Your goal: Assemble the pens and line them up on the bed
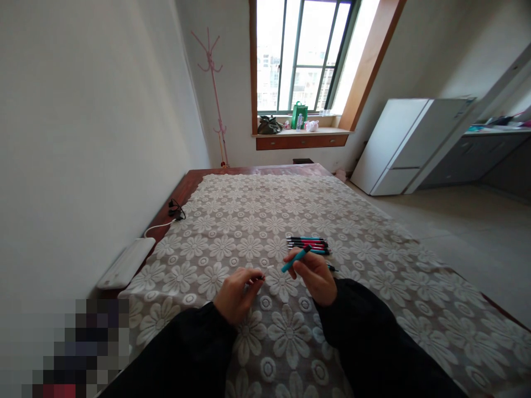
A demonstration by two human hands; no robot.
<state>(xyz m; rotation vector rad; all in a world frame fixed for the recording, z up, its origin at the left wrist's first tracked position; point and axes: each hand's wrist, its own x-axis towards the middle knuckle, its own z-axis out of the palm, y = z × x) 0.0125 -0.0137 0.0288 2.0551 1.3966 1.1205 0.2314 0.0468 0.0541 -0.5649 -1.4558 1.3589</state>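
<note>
Teal pen barrel point(296, 258) pinched in right hand point(316, 276) grip (left hand point(236, 293) pinches its refill point(265, 272)).

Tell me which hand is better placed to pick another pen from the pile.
Right, probably. The right hand sits just in front of the pile of pens, though its grip holds a teal pen. The left hand is farther off, pinching a thin refill.

Pen barrel point(296, 258): teal, held in right hand point(316, 276). Pens point(309, 245) lying on cloth: teal, red and black. Tablecloth point(257, 221): white floral lace over brown. Sleeves point(373, 337): black. Coat stand point(213, 88): pink. Bag point(299, 114) on sill: green.
</note>
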